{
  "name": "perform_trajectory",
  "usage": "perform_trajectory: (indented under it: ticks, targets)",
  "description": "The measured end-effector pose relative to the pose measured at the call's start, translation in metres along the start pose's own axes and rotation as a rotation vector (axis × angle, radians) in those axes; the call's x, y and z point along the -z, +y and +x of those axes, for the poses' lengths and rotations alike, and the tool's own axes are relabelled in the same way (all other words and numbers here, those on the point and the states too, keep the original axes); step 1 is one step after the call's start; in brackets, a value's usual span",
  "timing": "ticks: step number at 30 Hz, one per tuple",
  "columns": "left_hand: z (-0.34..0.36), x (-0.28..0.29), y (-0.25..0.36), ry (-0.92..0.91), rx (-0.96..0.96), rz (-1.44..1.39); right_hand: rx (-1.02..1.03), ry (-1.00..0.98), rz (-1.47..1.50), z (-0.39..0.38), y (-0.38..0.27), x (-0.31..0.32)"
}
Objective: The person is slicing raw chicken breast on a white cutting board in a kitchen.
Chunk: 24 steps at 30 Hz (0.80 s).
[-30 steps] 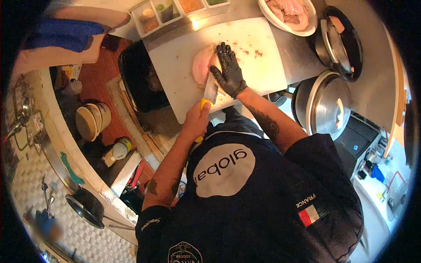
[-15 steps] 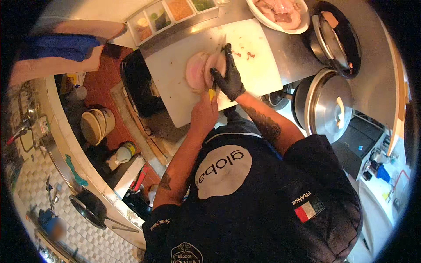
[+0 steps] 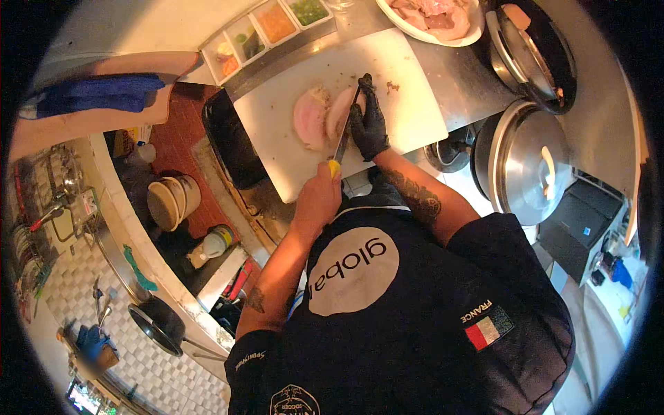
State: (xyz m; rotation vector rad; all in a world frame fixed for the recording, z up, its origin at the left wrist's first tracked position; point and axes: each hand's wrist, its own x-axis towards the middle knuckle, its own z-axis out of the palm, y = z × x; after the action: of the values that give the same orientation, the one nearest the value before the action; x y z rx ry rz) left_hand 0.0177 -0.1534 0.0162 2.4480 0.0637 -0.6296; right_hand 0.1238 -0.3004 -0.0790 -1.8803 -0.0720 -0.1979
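Bare and closed, my left hand (image 3: 319,199) grips a kitchen knife by its yellow handle (image 3: 335,168). Its narrow blade (image 3: 343,142) points away from me, along the right side of a piece of pale pink raw meat (image 3: 338,114). My right hand (image 3: 370,128), in a black glove, holds that piece's right edge between thumb and fingers, close to the blade. Part of the edge is hidden under the glove. Another flat, rounded slab of pink meat (image 3: 311,119) lies just left of it. Both pieces rest on a white cutting board (image 3: 277,162).
Beyond the board stands a row of containers (image 3: 275,22) with chopped ingredients. A white bowl of raw meat (image 3: 437,36) and a dark pan (image 3: 564,62) are at the back right. A large lidded pot (image 3: 529,162) sits right; a black tub (image 3: 232,138) adjoins the board's left.
The knife blade, earlier mostly hidden, now shows along the right meat piece. My right thumb has drawn back to the right off the meat's top. The whole view has shifted slightly.
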Motion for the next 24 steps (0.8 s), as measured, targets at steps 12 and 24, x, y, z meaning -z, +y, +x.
perform_trajectory:
  ticks: [12,24]
  targets:
    - [0.054,-0.005,0.033,-0.004,0.024,0.120,0.028,0.038,-0.061,0.003,0.015,0.002]
    - [-0.017,0.002,-0.063,0.047,-0.117,0.208,0.042,0.001,-0.120,0.010,0.015,0.048]
